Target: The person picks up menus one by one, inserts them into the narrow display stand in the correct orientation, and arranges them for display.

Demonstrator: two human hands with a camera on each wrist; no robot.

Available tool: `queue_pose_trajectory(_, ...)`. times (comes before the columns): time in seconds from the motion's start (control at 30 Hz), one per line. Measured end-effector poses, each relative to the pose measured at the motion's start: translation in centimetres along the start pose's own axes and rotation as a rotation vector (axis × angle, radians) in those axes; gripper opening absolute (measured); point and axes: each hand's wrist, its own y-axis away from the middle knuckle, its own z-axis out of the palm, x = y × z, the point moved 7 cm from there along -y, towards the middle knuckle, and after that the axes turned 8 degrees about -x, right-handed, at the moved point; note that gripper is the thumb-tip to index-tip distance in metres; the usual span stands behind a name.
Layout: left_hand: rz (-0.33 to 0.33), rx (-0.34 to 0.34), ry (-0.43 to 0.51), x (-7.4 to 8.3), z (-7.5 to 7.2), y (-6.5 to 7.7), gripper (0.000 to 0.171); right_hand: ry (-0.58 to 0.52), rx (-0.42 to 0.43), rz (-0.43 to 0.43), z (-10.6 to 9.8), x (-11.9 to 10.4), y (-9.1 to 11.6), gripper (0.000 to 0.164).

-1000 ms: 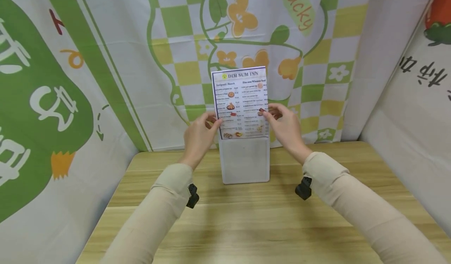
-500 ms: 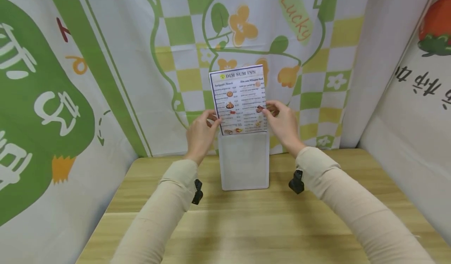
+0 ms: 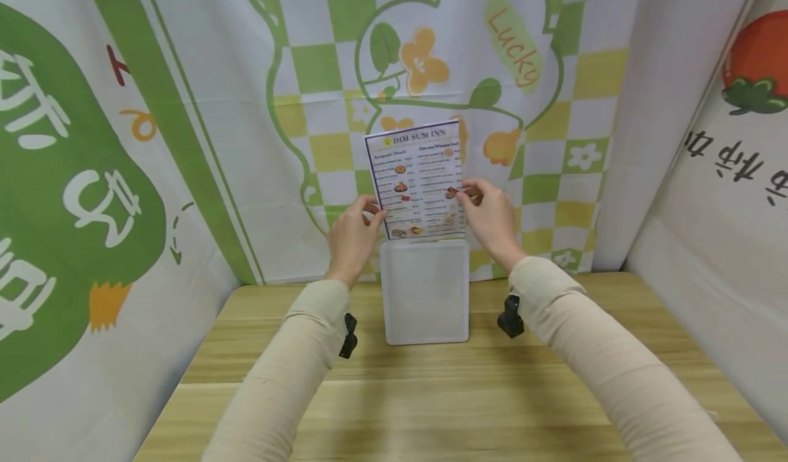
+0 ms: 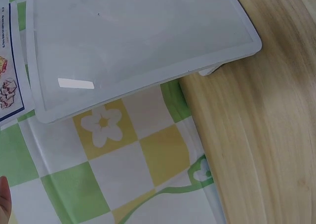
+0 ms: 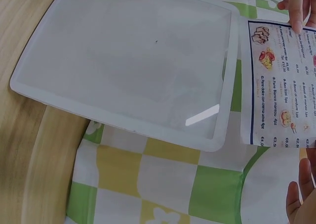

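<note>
Both hands hold a printed menu sheet (image 3: 417,181), headed "DIM SUM INN", upright and slightly tilted. My left hand (image 3: 353,237) pinches its left edge, thumb in front; my right hand (image 3: 491,221) pinches the right edge. Directly below stands a display stand (image 3: 426,294) with a clear panel and white border, upright on the table. In the head view the sheet's lower edge lies just above the stand's top edge. The right wrist view shows a gap between the menu (image 5: 281,85) and the stand (image 5: 128,61). Fingers behind the sheet are mostly hidden.
The wooden table (image 3: 431,400) ends against a patterned cloth backdrop (image 3: 308,126) close behind the stand. Printed cloth walls rise on the left (image 3: 203,140) and right (image 3: 695,209). A small black device (image 3: 510,317) hangs at the right wrist, another (image 3: 348,337) at the left.
The menu has risen relative to the stand, from overlapping its upper part to just above its top edge. Both hands keep their pinch. The head view has shifted slightly.
</note>
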Motion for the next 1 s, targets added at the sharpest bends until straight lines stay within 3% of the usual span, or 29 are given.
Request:
queue_pose_trajectory(0.33,0.008,0.023,-0.003,-0.1,-0.3,-0.3,0.025,0.033,0.011,0.009,-0.1,-0.2,-0.4,0.027)
queue_pose_trajectory(1.0,-0.032,-0.005,-0.004,-1.0,0.3,0.4,0.025,0.062,-0.041,0.022,0.6,-0.4,-0.9,0.026)
